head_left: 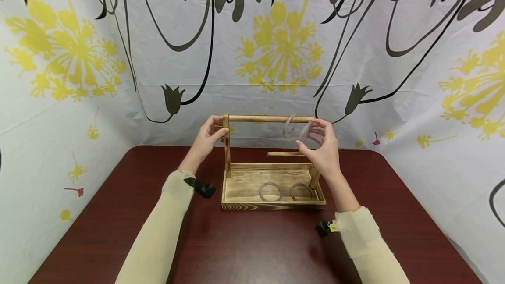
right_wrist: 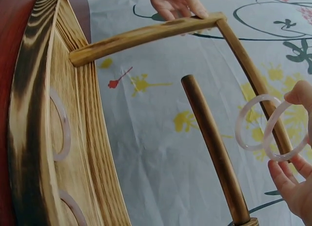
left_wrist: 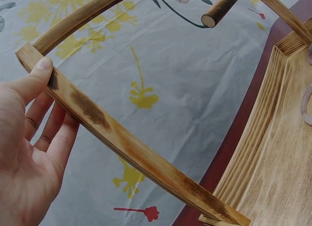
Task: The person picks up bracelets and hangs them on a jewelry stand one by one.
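Observation:
A wooden bangle stand has a shallow tray, a left post, and a long top bar running right from that post. My left hand grips the post near its top, thumb on the front face. At the bar's right end, my right hand pinches a pale pink bangle between thumb and fingers. Just left of it, another pale bangle hangs around the bar. In the right wrist view the held bangle overlaps the bar's end.
Two more bangles lie in the tray, one in the middle and one at the right. A shorter, lower dowel points left from the right post. Behind the dark red table hangs a flower-patterned cloth.

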Demonstrator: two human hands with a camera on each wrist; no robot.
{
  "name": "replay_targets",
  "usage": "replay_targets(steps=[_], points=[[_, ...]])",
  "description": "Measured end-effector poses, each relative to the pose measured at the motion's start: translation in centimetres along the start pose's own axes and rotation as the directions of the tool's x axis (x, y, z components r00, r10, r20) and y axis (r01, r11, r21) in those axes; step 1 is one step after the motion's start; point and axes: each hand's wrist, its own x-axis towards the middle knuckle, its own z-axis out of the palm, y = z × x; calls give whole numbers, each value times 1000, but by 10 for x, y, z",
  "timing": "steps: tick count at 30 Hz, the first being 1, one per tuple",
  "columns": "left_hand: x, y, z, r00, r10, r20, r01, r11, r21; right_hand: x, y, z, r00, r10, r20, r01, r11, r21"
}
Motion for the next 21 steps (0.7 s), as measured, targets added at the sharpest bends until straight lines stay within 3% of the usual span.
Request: replay_targets(steps=[10, 21], points=[[1, -1, -1, 1000, 8, 1, -8, 1000, 7, 13, 8, -1, 997, 26, -77, -33, 995, -95], [-1, 0, 0, 1000, -3, 1, 3, 1000, 11, 22, 14, -2, 999, 24, -41, -26, 998, -64]])
